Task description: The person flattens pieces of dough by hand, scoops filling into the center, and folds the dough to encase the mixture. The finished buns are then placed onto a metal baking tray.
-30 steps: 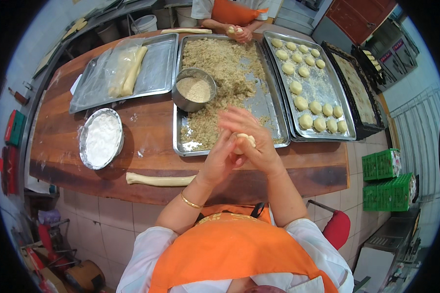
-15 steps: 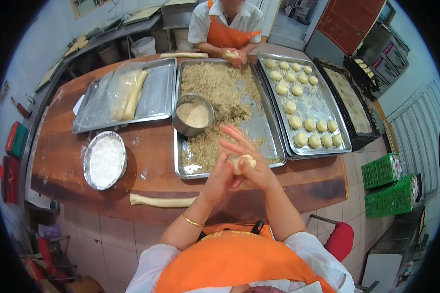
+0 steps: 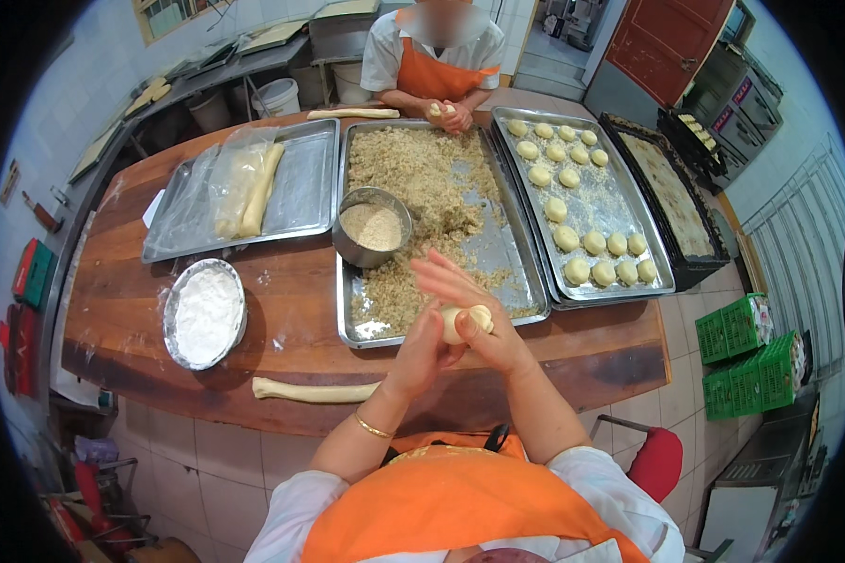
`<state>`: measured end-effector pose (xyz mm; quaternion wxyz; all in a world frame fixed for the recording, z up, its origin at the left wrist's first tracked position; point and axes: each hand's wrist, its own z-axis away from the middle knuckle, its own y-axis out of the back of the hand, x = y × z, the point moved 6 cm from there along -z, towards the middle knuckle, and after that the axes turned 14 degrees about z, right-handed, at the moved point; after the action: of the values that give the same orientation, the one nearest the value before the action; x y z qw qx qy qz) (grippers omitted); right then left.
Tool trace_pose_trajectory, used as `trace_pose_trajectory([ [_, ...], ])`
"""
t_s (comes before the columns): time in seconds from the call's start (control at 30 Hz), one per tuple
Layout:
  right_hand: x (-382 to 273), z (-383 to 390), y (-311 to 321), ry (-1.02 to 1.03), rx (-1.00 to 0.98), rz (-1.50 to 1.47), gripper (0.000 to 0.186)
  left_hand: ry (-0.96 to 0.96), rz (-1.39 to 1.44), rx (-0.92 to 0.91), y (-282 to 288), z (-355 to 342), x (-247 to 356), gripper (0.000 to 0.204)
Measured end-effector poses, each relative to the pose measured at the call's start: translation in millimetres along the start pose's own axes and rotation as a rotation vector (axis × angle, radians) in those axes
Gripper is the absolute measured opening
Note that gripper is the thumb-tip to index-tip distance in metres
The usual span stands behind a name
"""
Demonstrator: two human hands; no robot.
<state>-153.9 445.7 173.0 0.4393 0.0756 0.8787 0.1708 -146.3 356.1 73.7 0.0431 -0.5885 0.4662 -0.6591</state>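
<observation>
- The left hand (image 3: 421, 349) and the right hand (image 3: 486, 330) both had a grip on a small dough ball (image 3: 464, 322), clasped between them.
- They were above the near edge of the bench (image 3: 300, 310), over the filling tray (image 3: 438, 225).
- A dough roll (image 3: 314, 390) lay near that edge.

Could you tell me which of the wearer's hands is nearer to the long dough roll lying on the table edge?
Left. The left hand sits just above and right of the dough roll's right end, cupping the dough ball. The right hand is farther right, on the ball's other side.
</observation>
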Motion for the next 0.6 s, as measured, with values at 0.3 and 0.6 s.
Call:
trace_pose_trajectory([
  [0.3,4.8,-1.3,7.6,-0.040,0.063,-0.018,0.058,-0.178,-0.133,0.147,-32.0,-1.7,18.7,0.064],
  [0.6,29.7,2.3,8.1,-0.034,-0.232,-0.033,0.060,-0.269,-0.197,0.140,-30.4,-5.7,14.7,0.066],
])
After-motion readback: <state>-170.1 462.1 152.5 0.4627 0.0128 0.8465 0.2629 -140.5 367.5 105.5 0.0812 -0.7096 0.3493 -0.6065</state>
